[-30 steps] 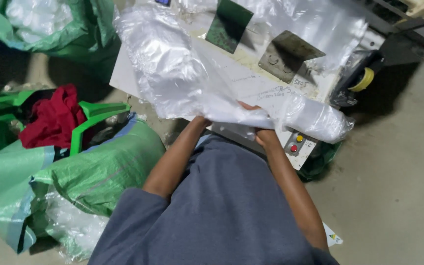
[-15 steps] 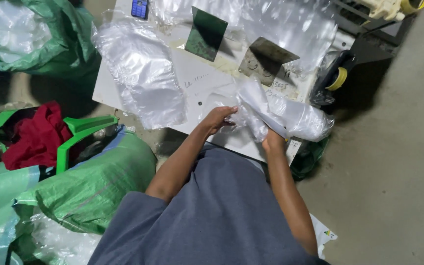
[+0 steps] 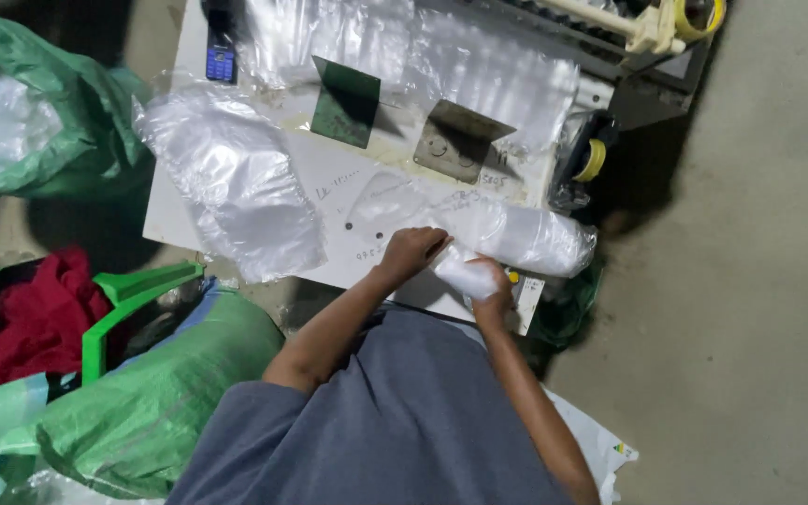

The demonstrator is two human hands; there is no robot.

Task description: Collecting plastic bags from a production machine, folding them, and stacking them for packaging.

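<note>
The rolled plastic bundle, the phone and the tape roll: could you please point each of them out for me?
Rolled plastic bundle [image 3: 526, 238], head view, on the middle of the roll, right of both hands.
Phone [image 3: 220, 62], head view, on its keypad.
Tape roll [image 3: 594, 160], head view, on its yellow rim.

Both bare forearms reach forward from short grey sleeves and converge ahead of the torso. The left hand [image 3: 411, 254] lies palm down, knuckles up, fingers curled forward and pressing. The right hand [image 3: 490, 285] sits just beside it, slightly nearer the body, fingers closed in a grip, wrist bent inward.
</note>
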